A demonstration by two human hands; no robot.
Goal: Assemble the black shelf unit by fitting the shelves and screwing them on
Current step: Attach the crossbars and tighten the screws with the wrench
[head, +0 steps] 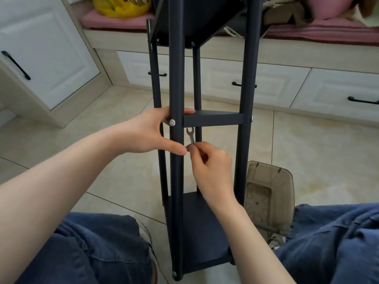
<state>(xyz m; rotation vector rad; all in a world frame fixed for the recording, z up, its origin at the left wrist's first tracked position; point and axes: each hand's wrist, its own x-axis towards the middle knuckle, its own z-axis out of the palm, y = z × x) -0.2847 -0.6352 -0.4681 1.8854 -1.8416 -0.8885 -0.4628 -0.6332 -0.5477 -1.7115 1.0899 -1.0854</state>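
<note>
Three shelves already sit in the black shelf unit (176, 160), which lies tipped with its feet toward the person's lap at 6 o'clock and its top toward the cushioned bench at 12 o'clock: the lower shelf (203, 232) near the knees, the middle shelf (213, 119) at the centre, and the upper shelf (188, 23) at 12 o'clock. Four upright posts can be counted, two in front and two thinner-looking ones behind. Four screw heads show plainly: a bright screw (172, 122) on the near left post at the middle shelf, one on the right post at the same level, and two under the upper shelf; a fifth dark one sits at the foot of the near post at 6 o'clock. Judging from this, fitting looks finished and the work is in the tightening stage at the middle shelf; whether the rear joints are fastened cannot be told. The left hand (151, 132) wraps around the near left post, fingers hooked behind it at shelf level and thumb stretched below, steadying the joint. The right hand (209, 167), at 5 o'clock from that screw, pinches the lower end of one small wrench (190, 136) between thumb and fingertips, its open jaw pointing up just beneath the middle shelf's front edge, not yet on any nut. One overturned translucent stool stands at 4 o'clock.
</note>
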